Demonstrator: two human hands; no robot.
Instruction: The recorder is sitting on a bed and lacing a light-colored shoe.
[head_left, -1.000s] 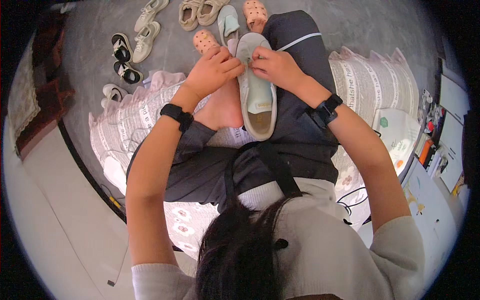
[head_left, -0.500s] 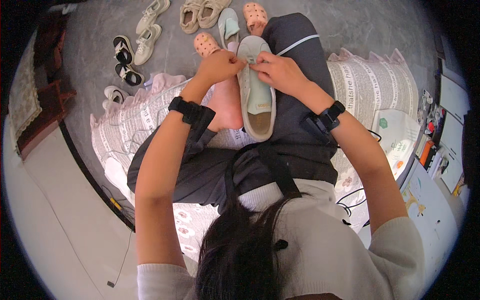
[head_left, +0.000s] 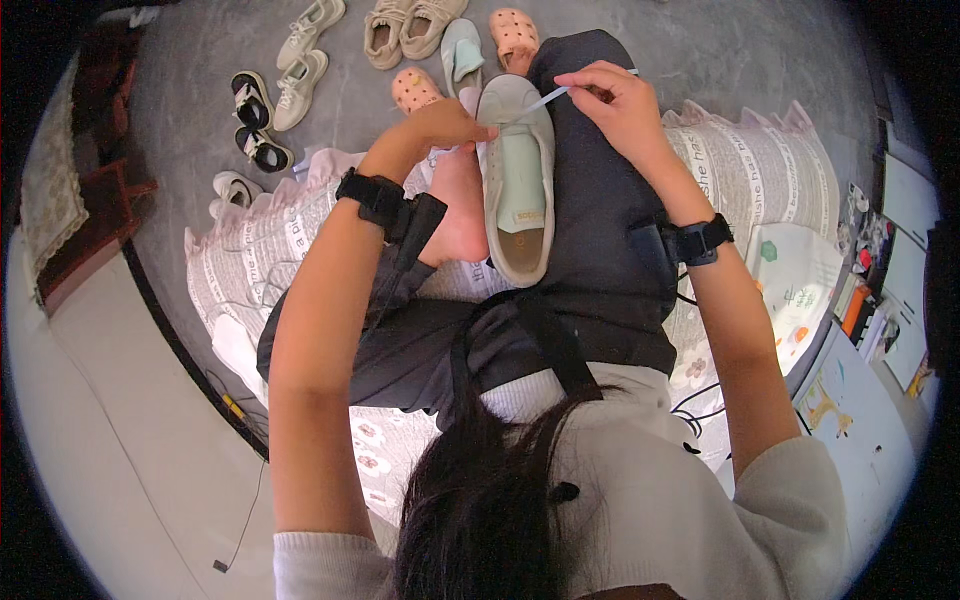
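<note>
A pale grey sneaker (head_left: pixel 517 262) with a light green tongue (head_left: pixel 519 175) rests between my legs, its toe pointing away from me. My right hand (head_left: pixel 622 108) is raised above my dark-trousered knee, thumb and fingers pinched on a pale shoelace (head_left: pixel 545 101). That lace runs taut from the sneaker's front eyelets toward the right. At the sneaker's left edge is my left hand (head_left: pixel 447 126), its thumb and fingers closed on the shoe's side by the eyelets. A similar sneaker (head_left: pixel 461 55) with a light green inside stands on the floor beyond.
Orange clogs (head_left: pixel 515 40) are on the floor ahead. Beige sneakers (head_left: pixel 422 28), cream shoes (head_left: pixel 300 88) and black-and-white shoes (head_left: pixel 262 150) stand farther left. A patterned, frilled cover (head_left: pixel 740 160) lies under me. Black cables (head_left: pixel 697 400) run by my right side.
My right hand has moved from the sneaker's eyelets outward to the right, drawing the lace out straight. The left hand stays at the shoe's left edge.
</note>
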